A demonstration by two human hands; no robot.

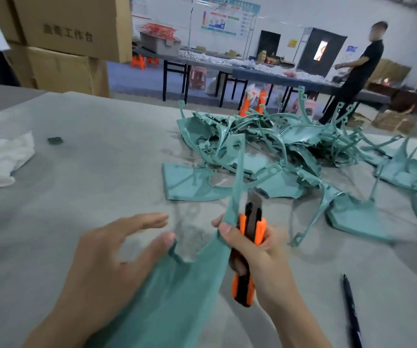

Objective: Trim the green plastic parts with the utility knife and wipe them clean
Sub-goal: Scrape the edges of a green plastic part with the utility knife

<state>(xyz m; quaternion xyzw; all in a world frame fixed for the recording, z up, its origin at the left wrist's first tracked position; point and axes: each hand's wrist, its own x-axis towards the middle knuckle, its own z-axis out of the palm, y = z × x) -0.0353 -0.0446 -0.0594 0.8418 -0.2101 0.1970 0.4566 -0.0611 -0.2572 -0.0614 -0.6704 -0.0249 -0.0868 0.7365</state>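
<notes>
In the lower centre of the frame, one green plastic part [177, 285] is held above the grey bench [76, 197], with its broad panel at the bottom of the frame and a thin perforated arm rising toward the centre. The left hand [102, 272] is at the lower left; its grip is spread, fingers extended, with the thumb tip touching a notched edge of the part and the palm against the panel's left side. The right hand [257, 254] is at the lower centre-right; its grip is closed around the orange-and-black utility knife [248, 247], and its thumb and a fingertip also pinch the base of the part's thin arm against the knife body. The blade is extended and points up-frame, just beside the right edge of the thin arm; contact between blade and plastic cannot be determined. A pile of green parts [290, 151] occupies the centre and right of the bench, well apart from the hands. A white cloth [1, 159] lies at the left edge. A black pen [351, 310] lies at the lower right. Cardboard boxes [64, 33] stand at the upper left. A person in black [353, 71] stands at the upper right.
</notes>
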